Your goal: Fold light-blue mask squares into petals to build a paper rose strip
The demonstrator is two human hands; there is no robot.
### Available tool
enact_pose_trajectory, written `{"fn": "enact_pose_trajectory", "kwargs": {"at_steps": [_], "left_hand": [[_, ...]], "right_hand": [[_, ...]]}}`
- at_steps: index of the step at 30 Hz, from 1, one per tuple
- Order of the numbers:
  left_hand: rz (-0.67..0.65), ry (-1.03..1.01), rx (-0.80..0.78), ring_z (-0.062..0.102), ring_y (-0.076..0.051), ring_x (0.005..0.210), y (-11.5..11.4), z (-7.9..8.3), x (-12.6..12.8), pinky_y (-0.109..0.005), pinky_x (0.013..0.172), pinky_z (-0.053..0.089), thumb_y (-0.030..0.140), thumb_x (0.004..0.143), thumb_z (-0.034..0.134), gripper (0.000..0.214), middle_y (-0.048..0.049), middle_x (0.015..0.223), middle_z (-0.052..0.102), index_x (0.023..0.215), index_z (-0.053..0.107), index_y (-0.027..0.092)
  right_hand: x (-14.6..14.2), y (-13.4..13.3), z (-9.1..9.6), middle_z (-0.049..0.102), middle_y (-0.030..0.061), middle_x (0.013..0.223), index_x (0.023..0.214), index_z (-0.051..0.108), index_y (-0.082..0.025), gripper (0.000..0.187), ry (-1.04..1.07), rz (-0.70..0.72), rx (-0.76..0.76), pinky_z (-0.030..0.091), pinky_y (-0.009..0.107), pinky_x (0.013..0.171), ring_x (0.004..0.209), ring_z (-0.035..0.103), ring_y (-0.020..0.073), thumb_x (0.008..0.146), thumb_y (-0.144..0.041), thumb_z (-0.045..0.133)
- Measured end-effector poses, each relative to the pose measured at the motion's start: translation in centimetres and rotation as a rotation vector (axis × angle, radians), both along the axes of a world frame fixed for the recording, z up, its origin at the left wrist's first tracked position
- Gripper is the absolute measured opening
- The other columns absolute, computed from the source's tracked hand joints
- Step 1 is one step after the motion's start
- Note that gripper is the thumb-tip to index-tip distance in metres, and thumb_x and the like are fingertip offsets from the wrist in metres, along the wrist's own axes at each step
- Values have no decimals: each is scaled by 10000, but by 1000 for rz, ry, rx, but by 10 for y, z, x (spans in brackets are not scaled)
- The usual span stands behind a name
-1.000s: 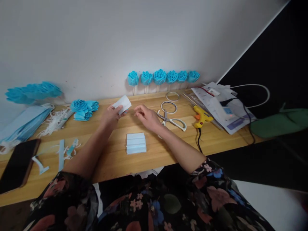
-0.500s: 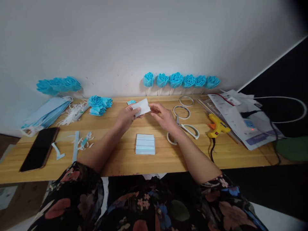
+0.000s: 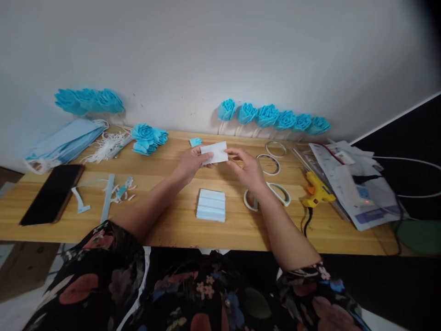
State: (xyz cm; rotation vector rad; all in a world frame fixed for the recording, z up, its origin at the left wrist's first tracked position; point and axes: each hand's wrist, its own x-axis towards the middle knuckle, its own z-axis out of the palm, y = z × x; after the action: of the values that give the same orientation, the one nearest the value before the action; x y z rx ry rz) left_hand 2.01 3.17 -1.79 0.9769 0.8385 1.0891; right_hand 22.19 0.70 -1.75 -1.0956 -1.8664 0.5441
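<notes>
A small white rectangular piece of mask fabric (image 3: 214,152) is held above the wooden table (image 3: 179,220) between both my hands. My left hand (image 3: 190,163) pinches its left end and my right hand (image 3: 247,168) pinches its right end. In front of them lies a small stack of folded pale blue strips (image 3: 211,205). White-handled scissors (image 3: 268,195) lie on the table under my right wrist.
A row of blue fabric roses (image 3: 272,116) leans on the wall. More roses (image 3: 148,136) and a pile of blue face masks (image 3: 65,141) are at left, with a black phone (image 3: 51,193) and cut scraps (image 3: 110,195). A yellow glue gun (image 3: 316,191), rings (image 3: 268,163) and papers (image 3: 351,184) are at right.
My right hand has come over to the white piece and taken its right end; before, only my left hand held it. The view has swung to the left.
</notes>
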Motion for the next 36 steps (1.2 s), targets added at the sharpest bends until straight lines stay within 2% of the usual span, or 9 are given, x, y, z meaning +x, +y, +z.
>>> {"fn": "enact_pose_trajectory", "kwargs": {"at_steps": [3, 5, 10, 16, 23, 26, 30, 36], "left_hand": [[-14, 7, -4, 687, -129, 677, -1, 0, 1, -250, 635, 532, 222, 721, 807, 315, -78, 896, 757, 972, 660, 101], [-23, 18, 11, 681, -126, 654, -2, -1, 2, -256, 638, 524, 239, 718, 813, 318, -69, 860, 751, 956, 654, 102], [-38, 53, 58, 683, -138, 670, -3, -3, 2, -276, 667, 512, 265, 740, 800, 308, -68, 824, 742, 958, 655, 104], [-39, 59, 73, 689, -145, 690, -3, -5, 2, -278, 674, 507, 278, 746, 805, 300, -65, 831, 740, 948, 653, 117], [-53, 78, 45, 677, -135, 659, -4, 2, 3, -267, 660, 528, 398, 778, 788, 360, -58, 780, 727, 951, 653, 113], [-65, 123, 85, 678, -141, 691, -5, 8, 3, -261, 652, 524, 436, 773, 785, 419, -61, 820, 727, 1010, 655, 116], [-50, 193, 160, 656, -136, 700, -7, 10, 3, -254, 644, 507, 338, 710, 836, 495, -45, 825, 716, 1108, 638, 122], [-19, 189, 179, 610, -103, 646, -7, 6, 5, -236, 620, 494, 235, 728, 780, 407, -12, 778, 689, 1097, 649, 126]], "right_hand": [[-2, 0, -3, 764, 16, 1000, 958, 728, -238, 132, 51, -32, -43, 515, 346, 900, 933, 685, 197, 862, -277, 647], [-5, -1, -2, 755, 10, 900, 874, 717, -219, 107, 101, -56, -90, 513, 320, 843, 846, 671, 177, 857, -305, 656], [-9, -2, -2, 722, -1, 824, 822, 686, -199, 166, 192, -70, -191, 485, 279, 761, 749, 619, 139, 838, -362, 666], [-12, -1, -3, 682, -14, 762, 800, 656, -201, 173, 251, -122, -240, 431, 244, 619, 638, 538, 110, 797, -373, 678], [-12, 0, -2, 696, -6, 766, 774, 660, -200, 155, 276, -139, -253, 452, 254, 640, 651, 563, 117, 769, -354, 681], [-11, 0, -2, 694, -6, 769, 773, 663, -195, 152, 289, -139, -249, 460, 258, 661, 664, 575, 116, 772, -347, 678], [-11, 0, -3, 689, -9, 754, 774, 666, -191, 152, 301, -141, -247, 460, 257, 658, 664, 578, 116, 774, -343, 681], [-11, 0, -3, 697, -7, 750, 756, 658, -196, 160, 283, -148, -245, 465, 264, 655, 659, 579, 120, 770, -352, 687]]}}
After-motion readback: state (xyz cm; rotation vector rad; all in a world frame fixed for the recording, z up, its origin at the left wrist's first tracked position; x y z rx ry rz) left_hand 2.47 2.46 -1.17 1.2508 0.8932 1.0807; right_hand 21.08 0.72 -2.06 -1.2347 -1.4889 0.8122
